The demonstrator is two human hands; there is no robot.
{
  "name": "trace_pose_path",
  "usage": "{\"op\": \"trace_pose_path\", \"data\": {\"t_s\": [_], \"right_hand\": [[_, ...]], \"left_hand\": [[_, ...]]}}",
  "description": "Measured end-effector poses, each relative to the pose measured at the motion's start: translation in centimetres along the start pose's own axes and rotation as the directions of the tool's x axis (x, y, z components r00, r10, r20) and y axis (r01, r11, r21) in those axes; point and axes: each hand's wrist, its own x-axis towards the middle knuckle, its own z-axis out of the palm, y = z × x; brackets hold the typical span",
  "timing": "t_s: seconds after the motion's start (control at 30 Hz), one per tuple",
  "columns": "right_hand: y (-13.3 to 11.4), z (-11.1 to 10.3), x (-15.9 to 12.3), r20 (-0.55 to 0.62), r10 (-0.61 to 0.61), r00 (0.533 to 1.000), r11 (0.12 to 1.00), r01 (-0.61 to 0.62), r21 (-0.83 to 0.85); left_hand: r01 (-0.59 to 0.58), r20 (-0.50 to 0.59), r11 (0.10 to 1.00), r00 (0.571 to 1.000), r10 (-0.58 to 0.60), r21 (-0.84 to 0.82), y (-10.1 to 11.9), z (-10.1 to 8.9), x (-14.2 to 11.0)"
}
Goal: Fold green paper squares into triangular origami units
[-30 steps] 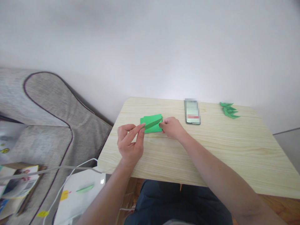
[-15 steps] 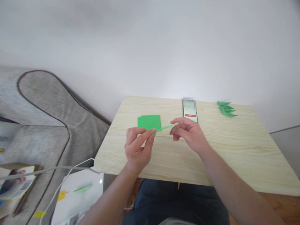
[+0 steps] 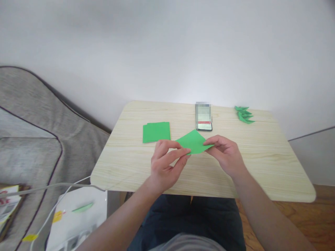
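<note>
A green sheet of paper (image 3: 194, 142) is held slightly above the table, tilted so that one corner points toward the wall. My left hand (image 3: 169, 164) pinches its near left edge between thumb and fingers. On the other side, my right hand (image 3: 225, 153) grips the right corner, thumb beneath and fingers on top. A stack of green paper (image 3: 156, 132) lies on the table just beyond my left hand. Several folded green paper pieces (image 3: 244, 115) sit together at the back right of the table.
A phone (image 3: 203, 116) with a lit screen lies at the back of the wooden table (image 3: 261, 167), near the white wall. Left of the table are a grey sofa (image 3: 86, 139), a white cable (image 3: 62, 198) and a white surface with a green item (image 3: 83, 207) on it.
The paper, seen nearly edge-on before, now shows its broad face. My right hand has moved from beside its end to gripping its right corner. The camera view has shifted to the right.
</note>
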Motion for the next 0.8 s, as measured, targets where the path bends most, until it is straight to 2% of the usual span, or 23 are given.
{"op": "trace_pose_path", "data": {"t_s": [0.07,0.13,0.2,0.37,0.47,0.6,0.7,0.8], "right_hand": [[1.0,-1.2,-0.7,0.014,0.035,0.999,0.996,-0.034,-0.088],[1.9,-2.4,-1.4,0.035,0.072,0.997,0.985,-0.066,-0.161],[2.4,-3.4,-2.0,0.065,0.102,0.993,0.974,-0.086,-0.21],[1.9,-4.5,-3.0,0.07,0.072,0.995,0.912,-0.037,-0.409],[1.4,-4.7,-3.6,0.086,-0.012,0.996,0.843,0.056,-0.535],[1.5,-4.8,-4.8,0.146,-0.131,0.981,0.733,0.195,-0.652],[1.8,-4.9,-5.4,0.21,-0.134,0.968,0.693,0.243,-0.679],[1.8,-4.6,-5.4,0.19,-0.082,0.978,0.712,0.191,-0.675]], "left_hand": [[-0.001,0.124,1.0,0.992,0.004,-0.022,-0.2,0.7,-0.3],[0.021,0.253,1.0,0.967,-0.015,-0.022,-0.6,1.3,-0.8],[0.046,0.335,0.999,0.941,-0.048,0.016,-1.0,1.7,-1.1],[0.054,0.405,0.992,0.909,-0.095,0.112,-1.2,2.4,-1.4],[0.065,0.437,0.984,0.89,-0.133,0.167,-0.8,2.7,-1.5],[0.046,0.537,0.982,0.832,-0.139,0.184,-0.3,2.9,-1.8],[0.04,0.574,0.982,0.807,-0.141,0.185,0.1,2.8,-2.0],[0.044,0.587,0.978,0.794,-0.157,0.203,0.4,2.6,-2.1]]}}
